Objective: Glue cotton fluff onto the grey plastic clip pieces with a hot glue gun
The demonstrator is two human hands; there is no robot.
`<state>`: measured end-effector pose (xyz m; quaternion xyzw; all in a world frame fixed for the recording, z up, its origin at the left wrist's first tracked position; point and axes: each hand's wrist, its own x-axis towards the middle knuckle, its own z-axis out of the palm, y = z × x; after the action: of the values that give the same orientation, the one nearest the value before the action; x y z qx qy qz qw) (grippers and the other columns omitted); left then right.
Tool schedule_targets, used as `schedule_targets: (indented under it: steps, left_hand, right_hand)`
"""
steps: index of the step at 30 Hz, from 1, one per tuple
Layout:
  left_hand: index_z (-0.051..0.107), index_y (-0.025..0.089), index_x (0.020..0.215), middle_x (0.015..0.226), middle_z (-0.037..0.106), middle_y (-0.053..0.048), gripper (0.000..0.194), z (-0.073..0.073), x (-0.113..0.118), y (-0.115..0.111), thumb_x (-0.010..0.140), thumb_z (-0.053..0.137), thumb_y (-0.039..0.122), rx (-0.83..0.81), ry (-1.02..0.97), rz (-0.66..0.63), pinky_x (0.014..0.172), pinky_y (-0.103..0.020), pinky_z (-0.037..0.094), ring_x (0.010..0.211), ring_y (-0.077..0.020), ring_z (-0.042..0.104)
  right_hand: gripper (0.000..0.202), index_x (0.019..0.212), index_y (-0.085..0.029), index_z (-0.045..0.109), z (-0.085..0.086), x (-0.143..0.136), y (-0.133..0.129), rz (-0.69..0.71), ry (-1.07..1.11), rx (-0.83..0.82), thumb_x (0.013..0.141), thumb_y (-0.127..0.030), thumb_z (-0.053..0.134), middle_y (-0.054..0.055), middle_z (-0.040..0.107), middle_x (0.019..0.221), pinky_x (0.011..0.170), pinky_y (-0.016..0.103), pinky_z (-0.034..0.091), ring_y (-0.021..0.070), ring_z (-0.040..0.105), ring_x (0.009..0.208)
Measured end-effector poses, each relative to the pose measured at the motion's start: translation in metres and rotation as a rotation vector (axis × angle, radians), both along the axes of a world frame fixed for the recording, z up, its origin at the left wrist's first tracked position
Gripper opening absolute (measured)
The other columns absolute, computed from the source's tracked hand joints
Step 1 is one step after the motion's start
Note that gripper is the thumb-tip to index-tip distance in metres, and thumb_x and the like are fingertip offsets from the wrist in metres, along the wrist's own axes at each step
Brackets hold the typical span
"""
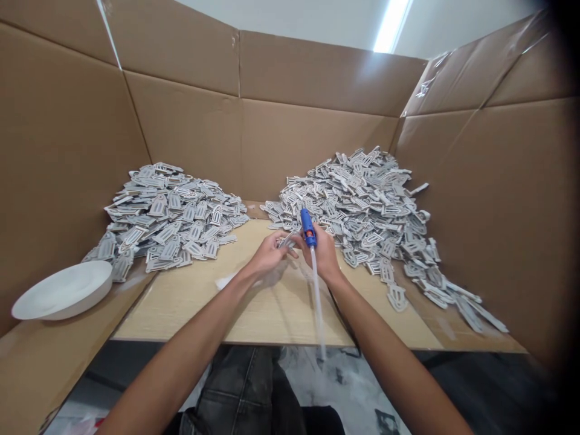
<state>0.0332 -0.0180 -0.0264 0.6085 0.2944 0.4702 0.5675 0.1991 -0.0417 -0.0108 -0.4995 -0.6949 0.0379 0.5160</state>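
My right hand (pixel 322 251) is wrapped round a blue hot glue gun (pixel 308 227), whose long clear glue stick (pixel 318 302) trails out of the back toward me. Just left of it, my left hand (pixel 270 252) pinches a small grey slotted piece (pixel 290 240) between its fingers. Fingers of the right hand reach close to that piece; whether they touch it I cannot tell. The gun's nozzle points away, toward the right-hand pile. Beneath my left wrist, a small white thing (pixel 223 282) lies partly hidden on the wooden board (pixel 181 314).
Piles of grey slotted pieces rise at the back left (pixel 170 220) and at the right (pixel 362 199), some spilling along the right edge. A white bowl (pixel 63 293) stands at the left. Tall cardboard walls (pixel 317 130) enclose the table on three sides.
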Motion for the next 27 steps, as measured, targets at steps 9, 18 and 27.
schedule_targets:
  steps: [9,18,27]
  left_hand:
    - [0.056,0.019,0.1,0.079,0.073,-0.003,0.039,-0.002,-0.006,0.003,0.082,0.086,0.036,-0.087,-0.087,0.001,0.062,-0.024,0.051,0.069,-0.0158,0.069]
    - [0.053,0.02,0.091,0.084,0.073,-0.003,0.051,-0.004,-0.007,0.002,0.078,0.085,0.058,0.067,-0.086,-0.015,0.061,-0.024,0.052,0.066,-0.0138,0.068]
    - [0.071,0.014,0.081,0.065,0.062,0.0,0.044,0.006,-0.013,0.004,0.065,0.092,0.05,-0.023,-0.067,0.259,0.052,-0.023,0.037,0.056,-0.01,0.051]
  right_hand:
    - [0.032,0.093,-0.02,0.066,-0.001,0.003,0.003,0.129,0.156,-0.076,0.085,-0.05,0.075,0.004,0.072,0.085,0.076,0.031,0.05,0.0198,0.064,0.075]
    - [0.035,0.085,-0.021,0.061,0.003,-0.006,-0.001,0.195,0.301,-0.144,0.081,-0.052,0.077,0.003,0.068,0.076,0.068,0.03,0.05,0.0173,0.061,0.066]
    - [0.039,0.086,-0.021,0.063,-0.004,-0.003,0.003,0.165,0.231,-0.122,0.086,-0.058,0.075,0.002,0.069,0.078,0.067,0.029,0.05,0.0165,0.061,0.066]
